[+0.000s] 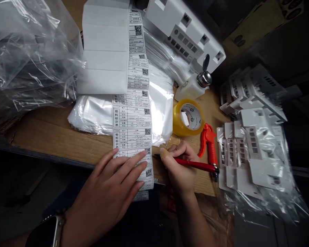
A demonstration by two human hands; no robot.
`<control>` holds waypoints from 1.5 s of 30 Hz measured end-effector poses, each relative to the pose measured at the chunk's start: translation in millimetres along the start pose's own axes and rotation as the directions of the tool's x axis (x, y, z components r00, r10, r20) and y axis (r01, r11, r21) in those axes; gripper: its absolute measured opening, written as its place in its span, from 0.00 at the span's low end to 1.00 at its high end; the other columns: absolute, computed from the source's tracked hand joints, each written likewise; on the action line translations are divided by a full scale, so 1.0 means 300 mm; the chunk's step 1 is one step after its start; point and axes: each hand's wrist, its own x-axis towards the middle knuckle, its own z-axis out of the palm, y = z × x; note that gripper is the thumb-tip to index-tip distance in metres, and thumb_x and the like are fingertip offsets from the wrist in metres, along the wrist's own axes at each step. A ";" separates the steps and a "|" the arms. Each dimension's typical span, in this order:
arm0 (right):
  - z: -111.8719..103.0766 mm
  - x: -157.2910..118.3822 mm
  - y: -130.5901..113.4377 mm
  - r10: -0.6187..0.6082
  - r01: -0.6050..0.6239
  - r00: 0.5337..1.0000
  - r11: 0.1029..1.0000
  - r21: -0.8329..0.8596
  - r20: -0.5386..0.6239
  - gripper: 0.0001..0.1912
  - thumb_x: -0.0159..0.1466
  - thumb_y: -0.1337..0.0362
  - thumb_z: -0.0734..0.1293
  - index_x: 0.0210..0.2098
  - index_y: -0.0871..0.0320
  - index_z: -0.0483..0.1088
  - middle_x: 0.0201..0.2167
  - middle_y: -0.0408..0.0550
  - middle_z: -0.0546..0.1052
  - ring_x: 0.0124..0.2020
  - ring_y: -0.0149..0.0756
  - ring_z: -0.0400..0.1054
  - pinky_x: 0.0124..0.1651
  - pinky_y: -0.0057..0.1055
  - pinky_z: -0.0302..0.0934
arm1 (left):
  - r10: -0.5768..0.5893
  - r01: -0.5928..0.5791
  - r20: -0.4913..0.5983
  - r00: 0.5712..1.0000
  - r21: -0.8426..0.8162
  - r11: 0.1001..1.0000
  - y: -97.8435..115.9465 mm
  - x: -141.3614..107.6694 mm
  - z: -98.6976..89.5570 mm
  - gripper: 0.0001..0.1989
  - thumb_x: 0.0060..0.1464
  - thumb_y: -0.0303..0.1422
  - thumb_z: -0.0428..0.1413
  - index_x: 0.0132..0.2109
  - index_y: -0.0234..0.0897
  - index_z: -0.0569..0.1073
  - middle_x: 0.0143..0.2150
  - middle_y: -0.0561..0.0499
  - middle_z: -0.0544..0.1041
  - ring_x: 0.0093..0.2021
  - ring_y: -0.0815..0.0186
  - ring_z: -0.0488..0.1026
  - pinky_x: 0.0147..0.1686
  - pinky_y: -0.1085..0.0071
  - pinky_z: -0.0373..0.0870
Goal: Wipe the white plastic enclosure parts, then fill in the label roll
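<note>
A long strip of printed labels [132, 137] with QR codes runs down the bench toward me, its lower end over the near edge. My left hand [113, 181] lies flat across the lower labels, fingers stretched out. In my right hand [181, 164] is a red pen [195, 164], pinched between thumb and fingers. Its dark tip points left, close to the strip's right edge; whether it touches the surface I cannot tell. Blank white label backing [105, 51] covers the strip's upper left part. Beneath the strip lies a stack of clear plastic bags [92, 113].
Right of the strip are a yellow tape roll [187, 117], a red air blow gun [208, 142] and a pump bottle [193, 85]. Bagged white plastic panels [257, 147] fill the right side. Crumpled clear plastic [31, 51] sits at left, and a white housing [187, 31] stands behind.
</note>
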 end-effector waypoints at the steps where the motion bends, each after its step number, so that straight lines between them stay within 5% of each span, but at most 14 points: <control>1: 0.003 -0.001 0.002 -0.007 0.007 1.000 1.000 -0.019 0.009 0.19 0.54 0.69 0.75 0.21 0.53 0.60 0.19 0.35 0.66 0.21 0.27 0.57 0.25 0.27 0.53 | 0.003 -0.003 -0.011 1.000 0.013 1.000 -0.002 0.002 0.003 0.16 0.72 0.35 0.52 0.61 0.40 0.76 0.68 0.56 0.74 0.59 0.61 0.73 0.75 0.59 0.46; 5: 0.012 -0.002 0.002 -0.036 0.041 0.998 0.996 -0.085 0.058 0.19 0.55 0.69 0.74 0.21 0.53 0.59 0.18 0.34 0.65 0.20 0.26 0.56 0.25 0.27 0.52 | 0.017 -0.016 -0.029 0.999 0.017 1.000 -0.007 0.004 0.012 0.15 0.71 0.35 0.53 0.59 0.39 0.77 0.66 0.52 0.77 0.70 0.56 0.66 0.73 0.57 0.48; 16: 0.017 -0.006 0.001 -0.051 0.059 0.996 0.991 -0.120 0.070 0.20 0.55 0.70 0.74 0.21 0.53 0.58 0.18 0.34 0.64 0.21 0.26 0.56 0.26 0.27 0.52 | -0.005 0.005 0.000 1.000 0.020 1.000 -0.005 0.005 0.008 0.15 0.71 0.37 0.52 0.59 0.41 0.77 0.67 0.54 0.75 0.70 0.56 0.66 0.71 0.56 0.49; 22: -0.007 0.015 -0.005 0.043 -0.040 0.995 0.998 -0.039 0.088 0.20 0.54 0.69 0.76 0.21 0.53 0.59 0.17 0.34 0.65 0.19 0.26 0.55 0.24 0.27 0.51 | -0.015 0.015 0.009 1.000 0.016 1.000 -0.002 0.002 0.007 0.14 0.71 0.36 0.53 0.57 0.41 0.78 0.76 0.44 0.62 0.77 0.49 0.53 0.75 0.49 0.43; 27: -0.018 0.031 -0.015 0.075 -0.088 0.993 0.986 0.140 0.092 0.21 0.54 0.69 0.76 0.21 0.53 0.58 0.16 0.32 0.64 0.17 0.25 0.53 0.22 0.26 0.50 | -0.039 0.039 -0.002 0.999 -0.024 0.999 -0.001 -0.002 -0.009 0.17 0.71 0.36 0.53 0.63 0.44 0.74 0.65 0.52 0.78 0.62 0.60 0.74 0.77 0.51 0.38; 30: -0.008 0.021 -0.012 0.051 -0.056 0.997 0.993 0.107 0.049 0.20 0.54 0.69 0.76 0.21 0.53 0.59 0.17 0.33 0.66 0.19 0.25 0.55 0.24 0.26 0.51 | -0.027 0.027 0.001 1.000 -0.025 0.999 -0.006 -0.001 -0.010 0.20 0.71 0.36 0.54 0.66 0.42 0.71 0.64 0.55 0.78 0.56 0.63 0.75 0.76 0.57 0.45; 37: 0.030 0.001 -0.008 -0.013 0.015 0.999 0.999 -0.038 0.039 0.19 0.53 0.67 0.75 0.20 0.53 0.59 0.18 0.35 0.67 0.20 0.26 0.58 0.25 0.27 0.55 | 0.003 -0.004 0.023 1.000 0.031 1.000 -0.016 0.006 0.003 0.16 0.71 0.36 0.53 0.61 0.41 0.76 0.71 0.52 0.71 0.73 0.56 0.61 0.74 0.55 0.46; 45: 0.038 0.005 -0.009 -0.046 0.051 0.998 0.990 -0.128 0.040 0.18 0.54 0.68 0.74 0.20 0.53 0.59 0.18 0.35 0.66 0.21 0.26 0.57 0.25 0.27 0.54 | -0.008 0.008 0.003 1.000 0.017 1.000 -0.015 0.018 0.002 0.15 0.71 0.37 0.53 0.58 0.41 0.77 0.69 0.52 0.74 0.71 0.55 0.65 0.72 0.56 0.49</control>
